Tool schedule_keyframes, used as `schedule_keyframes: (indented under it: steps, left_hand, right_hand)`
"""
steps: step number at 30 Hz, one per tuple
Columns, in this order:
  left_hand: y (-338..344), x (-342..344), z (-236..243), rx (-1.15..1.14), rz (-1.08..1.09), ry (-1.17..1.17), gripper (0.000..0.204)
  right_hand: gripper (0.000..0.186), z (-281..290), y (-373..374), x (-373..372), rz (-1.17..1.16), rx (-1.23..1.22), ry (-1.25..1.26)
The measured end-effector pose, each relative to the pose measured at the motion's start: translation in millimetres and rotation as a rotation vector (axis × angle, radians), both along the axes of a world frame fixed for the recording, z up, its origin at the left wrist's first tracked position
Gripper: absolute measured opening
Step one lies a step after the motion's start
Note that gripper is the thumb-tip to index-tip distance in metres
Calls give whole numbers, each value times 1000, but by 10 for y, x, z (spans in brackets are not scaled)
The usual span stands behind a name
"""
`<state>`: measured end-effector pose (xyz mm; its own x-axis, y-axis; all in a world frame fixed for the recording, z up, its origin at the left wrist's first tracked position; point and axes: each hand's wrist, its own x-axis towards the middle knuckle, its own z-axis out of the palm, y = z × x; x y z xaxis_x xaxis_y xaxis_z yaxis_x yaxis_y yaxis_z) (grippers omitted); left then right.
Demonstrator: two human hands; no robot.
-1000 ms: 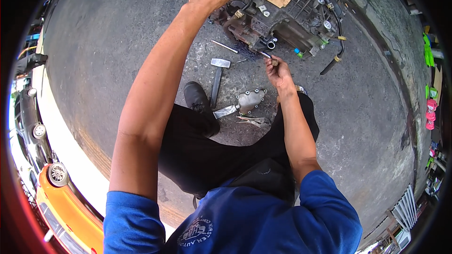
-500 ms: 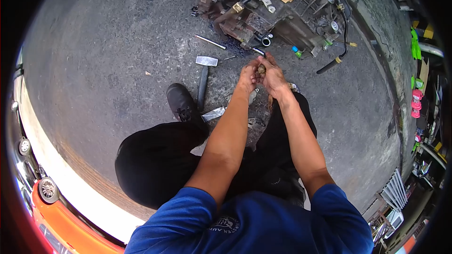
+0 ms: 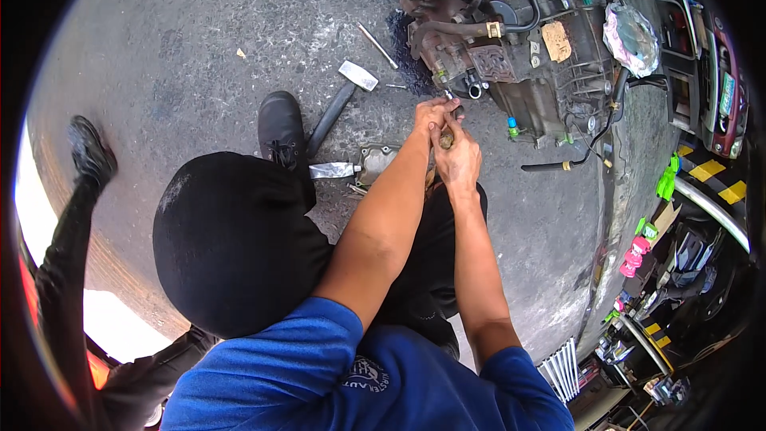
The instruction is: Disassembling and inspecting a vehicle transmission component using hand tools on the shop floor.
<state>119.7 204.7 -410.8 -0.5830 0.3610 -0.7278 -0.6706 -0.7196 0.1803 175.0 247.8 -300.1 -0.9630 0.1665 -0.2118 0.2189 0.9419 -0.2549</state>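
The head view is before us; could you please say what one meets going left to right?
Another person's black shoe, the wearer's black shoe, hammer, left hand, blue cap, brown patch, crinkled shiny wrap, dark red car.

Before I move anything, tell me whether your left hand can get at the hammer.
Probably yes: the hammer lies uncovered to the left of the left hand, and nothing seems to block the way, though that hand is busy at the tool.
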Motion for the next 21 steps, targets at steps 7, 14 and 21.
schedule_keyframes:
  steps: [7, 14, 21]
  left_hand:
    - [112, -47, 95, -137, -20, 88, 20]
    - [87, -78, 73, -310, -142, 74, 16]
    - [68, -89, 26, -139, -83, 121, 16]
  right_hand:
    - [30, 89, 389, -288, -382, -445, 83]
    - [30, 130, 407, -330, -457, -538, 19]
    - [34, 216, -62, -35, -122, -31, 170]
